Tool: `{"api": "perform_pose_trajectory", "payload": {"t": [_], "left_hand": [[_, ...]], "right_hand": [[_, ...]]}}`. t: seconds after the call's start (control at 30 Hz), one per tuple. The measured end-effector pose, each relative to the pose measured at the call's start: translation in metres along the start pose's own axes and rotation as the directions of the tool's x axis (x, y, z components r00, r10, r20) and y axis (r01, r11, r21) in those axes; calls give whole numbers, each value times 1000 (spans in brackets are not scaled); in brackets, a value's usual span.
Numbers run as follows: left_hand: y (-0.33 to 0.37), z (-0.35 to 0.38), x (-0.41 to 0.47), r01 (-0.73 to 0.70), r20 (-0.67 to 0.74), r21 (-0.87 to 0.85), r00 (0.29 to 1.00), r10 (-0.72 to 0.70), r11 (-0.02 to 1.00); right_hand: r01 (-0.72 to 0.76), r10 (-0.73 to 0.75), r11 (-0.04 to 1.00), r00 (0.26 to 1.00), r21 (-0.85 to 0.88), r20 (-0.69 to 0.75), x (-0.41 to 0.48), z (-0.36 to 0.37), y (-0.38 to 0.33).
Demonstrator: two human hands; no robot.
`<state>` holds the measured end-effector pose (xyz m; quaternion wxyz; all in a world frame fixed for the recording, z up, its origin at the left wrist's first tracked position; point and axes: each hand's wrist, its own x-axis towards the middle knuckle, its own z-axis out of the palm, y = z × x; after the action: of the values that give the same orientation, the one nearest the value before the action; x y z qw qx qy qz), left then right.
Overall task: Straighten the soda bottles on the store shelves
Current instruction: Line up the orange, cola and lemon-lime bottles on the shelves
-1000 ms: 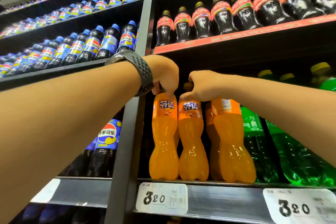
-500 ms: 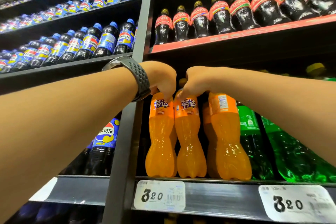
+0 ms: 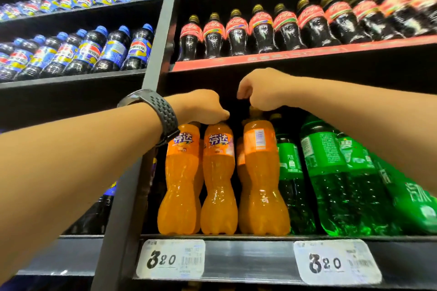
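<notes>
Three orange soda bottles stand upright at the shelf front: the left one (image 3: 181,184), the middle one (image 3: 218,184) and the right one (image 3: 262,184), whose label shows its barcode side. My left hand (image 3: 205,107), with a dark watch (image 3: 153,111) on the wrist, is closed over the tops of the left and middle bottles, hiding their caps. My right hand (image 3: 262,90) is curled into a fist directly on the cap of the right bottle. More orange bottles stand behind, mostly hidden.
Green soda bottles (image 3: 331,184) fill the same shelf to the right. Red-labelled cola bottles (image 3: 236,30) line the shelf above, blue-labelled cola bottles (image 3: 113,49) the left bay. A grey upright post (image 3: 151,78) divides the bays. Two price tags (image 3: 170,258) hang on the shelf edge (image 3: 248,257).
My right hand has left the middle bottle's cap and moved up and right onto the right bottle. My left hand has slid over the left and middle bottle tops. The view tilted upward.
</notes>
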<state>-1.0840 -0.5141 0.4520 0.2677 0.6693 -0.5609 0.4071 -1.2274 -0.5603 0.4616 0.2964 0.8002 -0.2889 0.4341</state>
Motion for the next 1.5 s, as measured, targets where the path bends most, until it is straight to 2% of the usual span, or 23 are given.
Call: {"api": "perform_pose_trajectory", "payload": {"t": [0.1,0.17,0.27,0.47,0.53,0.6,0.67,0.77,0.8,0.9,1.0,1.1,1.17,1.23,1.37,1.5], "left_hand": [[2,9,-5,8,-2,7,1000,-8,1000],[5,13,-8,-2,12,2,1000,2,1000],[6,16,-11,-19,46,-3,999,20,1000],[4,6,-12,16,83,-26,996,-14,1000],[4,7,-11,21,77,-25,997,-19,999],[4,9,-10,29,54,-8,998,-29,1000],[5,7,-8,11,-20,12,1000,-11,1000],[9,3,-4,-69,-241,-40,969,57,997],[12,4,-3,-94,-271,-75,960,71,993],[22,12,-1,-135,-192,-148,976,106,980],[28,19,0,-142,-113,-166,986,125,976],[31,18,3,-133,-104,-142,988,119,981],[32,19,5,-130,-116,-132,986,115,983],[32,21,7,-136,-121,-177,986,116,975],[30,22,9,-178,-85,-257,983,161,950],[28,16,13,-148,-22,-255,989,148,955]], "right_hand": [[-57,63,997,989,-43,137,-5,1,16],[-98,89,995,976,33,201,-6,4,21],[-128,99,980,977,152,187,-5,6,26],[-115,107,990,989,79,102,-3,19,20],[-121,98,980,984,157,151,-4,18,21],[-179,85,927,956,331,280,-6,11,24],[-219,73,897,930,383,360,-10,5,27],[-203,110,937,943,284,313,-11,13,26],[-191,124,953,954,236,273,-11,18,25],[-146,114,979,971,142,210,-10,30,22],[-173,103,959,951,226,290,-13,28,23],[-167,106,958,962,235,253,-15,28,25],[-119,91,981,980,155,174,-16,33,23],[-74,59,992,986,99,156,-17,36,21],[-134,92,975,970,178,226,-21,24,28],[-119,91,978,982,171,165,-25,25,30]]}}
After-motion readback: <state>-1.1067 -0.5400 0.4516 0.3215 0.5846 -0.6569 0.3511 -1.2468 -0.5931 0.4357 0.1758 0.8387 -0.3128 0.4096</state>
